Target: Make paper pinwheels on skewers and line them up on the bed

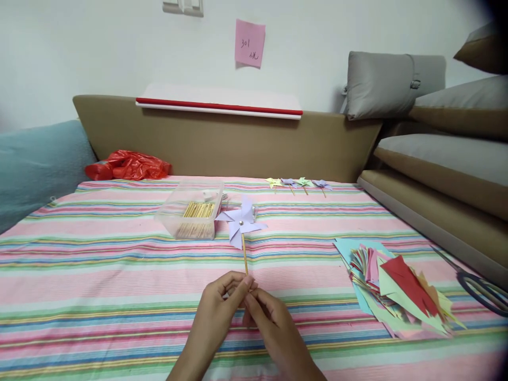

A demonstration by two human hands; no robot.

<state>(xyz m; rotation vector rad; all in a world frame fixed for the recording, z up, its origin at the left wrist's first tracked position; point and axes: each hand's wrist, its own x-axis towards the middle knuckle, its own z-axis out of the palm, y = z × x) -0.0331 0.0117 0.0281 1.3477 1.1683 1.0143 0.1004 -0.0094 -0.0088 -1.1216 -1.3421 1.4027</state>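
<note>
A lavender paper pinwheel (238,226) with a silvery pin at its centre stands upright on a thin wooden stick (245,256). My left hand (224,296) pinches the lower part of that stick between thumb and fingers. Right beside it, my right hand (266,317) is closed too, its thumb and fingertips at the stick's bottom end and touching the left fingers. The very end of the stick is hidden by the fingers. Behind the pinwheel, a clear plastic box (170,214) holds many wooden sticks (198,210).
Several finished pinwheels (304,182) lie at the back of the striped cloth (119,291). Coloured paper pieces (400,291) are heaped at right, beside scissors (476,283). A red plastic bag (130,165) sits at back left. Cushions (444,196) line the right side.
</note>
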